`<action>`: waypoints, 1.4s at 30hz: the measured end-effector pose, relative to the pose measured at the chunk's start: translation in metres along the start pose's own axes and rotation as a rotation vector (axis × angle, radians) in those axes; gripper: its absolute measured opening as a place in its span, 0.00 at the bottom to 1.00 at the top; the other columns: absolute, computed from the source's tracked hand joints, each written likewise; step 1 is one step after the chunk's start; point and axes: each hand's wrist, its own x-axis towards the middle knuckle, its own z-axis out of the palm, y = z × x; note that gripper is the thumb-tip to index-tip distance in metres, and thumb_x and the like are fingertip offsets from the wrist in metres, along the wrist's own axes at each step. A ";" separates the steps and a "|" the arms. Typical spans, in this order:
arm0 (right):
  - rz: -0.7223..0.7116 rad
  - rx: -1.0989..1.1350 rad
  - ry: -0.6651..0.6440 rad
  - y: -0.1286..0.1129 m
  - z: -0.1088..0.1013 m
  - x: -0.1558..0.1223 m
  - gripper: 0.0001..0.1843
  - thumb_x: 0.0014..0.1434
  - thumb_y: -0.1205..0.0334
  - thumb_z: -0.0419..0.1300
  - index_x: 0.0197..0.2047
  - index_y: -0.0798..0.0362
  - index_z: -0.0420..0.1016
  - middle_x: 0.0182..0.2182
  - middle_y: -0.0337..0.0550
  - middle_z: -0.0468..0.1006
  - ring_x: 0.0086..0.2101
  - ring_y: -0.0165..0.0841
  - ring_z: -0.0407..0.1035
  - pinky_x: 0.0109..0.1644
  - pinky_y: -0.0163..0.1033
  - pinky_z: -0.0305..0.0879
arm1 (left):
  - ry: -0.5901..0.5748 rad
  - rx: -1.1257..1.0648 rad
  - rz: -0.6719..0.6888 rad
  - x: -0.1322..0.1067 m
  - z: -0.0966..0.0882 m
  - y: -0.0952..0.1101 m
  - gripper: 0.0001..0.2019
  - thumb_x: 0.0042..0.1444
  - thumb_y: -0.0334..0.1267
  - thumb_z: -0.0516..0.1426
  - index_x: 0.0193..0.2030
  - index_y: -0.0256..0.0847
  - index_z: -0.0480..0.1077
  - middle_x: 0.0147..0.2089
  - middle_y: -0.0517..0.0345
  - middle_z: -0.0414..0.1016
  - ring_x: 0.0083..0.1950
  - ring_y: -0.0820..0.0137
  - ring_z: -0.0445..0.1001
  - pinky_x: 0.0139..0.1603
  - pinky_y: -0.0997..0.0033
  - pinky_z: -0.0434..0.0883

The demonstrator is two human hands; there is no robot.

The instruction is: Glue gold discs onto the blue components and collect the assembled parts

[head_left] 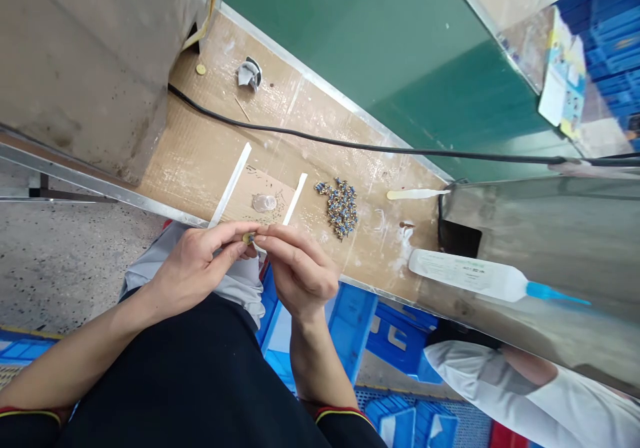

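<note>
Disc (247, 238) in pinched left hand (197, 255) at near edge of counter (195, 155); blue bit (251, 239) at narrowed right hand (300, 271), too small to tell if gripped; pile of parts (343, 209) beyond.

The white bottle (467, 275) bears print too blurred to read.

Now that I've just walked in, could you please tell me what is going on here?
A person pinches a small yellow disc in the left hand. The right hand has its fingertips at a tiny blue piece by the disc; its grip is hard to make out. On the cardboard, a pile of small blue-and-brass parts lies to the right of two white strips.
</note>
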 end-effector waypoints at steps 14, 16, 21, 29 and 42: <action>-0.066 -0.033 -0.090 -0.008 -0.005 -0.004 0.29 0.75 0.78 0.68 0.70 0.40 0.87 0.55 0.46 0.93 0.51 0.42 0.91 0.55 0.46 0.93 | -0.050 0.259 0.079 -0.009 -0.006 0.005 0.21 0.84 0.35 0.55 0.76 0.50 0.77 0.58 0.57 0.91 0.56 0.64 0.91 0.58 0.67 0.83; -0.060 -0.035 -0.093 -0.009 -0.005 -0.004 0.28 0.75 0.78 0.68 0.69 0.41 0.87 0.55 0.46 0.93 0.51 0.41 0.91 0.56 0.45 0.93 | -0.048 0.281 0.088 -0.008 -0.006 0.005 0.21 0.83 0.34 0.55 0.76 0.49 0.77 0.61 0.56 0.91 0.58 0.63 0.91 0.59 0.65 0.83; -0.065 -0.041 -0.093 -0.009 -0.005 -0.004 0.29 0.76 0.76 0.68 0.71 0.38 0.86 0.55 0.45 0.93 0.50 0.42 0.91 0.54 0.46 0.94 | -0.033 0.265 0.096 -0.007 -0.005 0.009 0.19 0.82 0.34 0.56 0.72 0.49 0.79 0.59 0.56 0.92 0.58 0.63 0.91 0.57 0.66 0.83; -0.124 -0.017 0.080 -0.009 0.000 -0.014 0.33 0.71 0.74 0.75 0.73 0.40 0.84 0.56 0.47 0.93 0.48 0.44 0.92 0.48 0.47 0.94 | 0.066 0.301 0.253 -0.005 0.005 0.007 0.17 0.76 0.26 0.58 0.61 0.47 0.83 0.53 0.60 0.92 0.50 0.69 0.91 0.52 0.70 0.82; 0.524 0.522 0.066 -0.012 0.013 -0.016 0.04 0.73 0.64 0.76 0.49 0.45 0.90 0.42 0.40 0.92 0.42 0.35 0.88 0.47 0.37 0.87 | 0.082 0.379 0.325 -0.005 0.014 0.005 0.34 0.69 0.24 0.57 0.80 0.50 0.73 0.50 0.62 0.91 0.40 0.74 0.87 0.52 0.73 0.84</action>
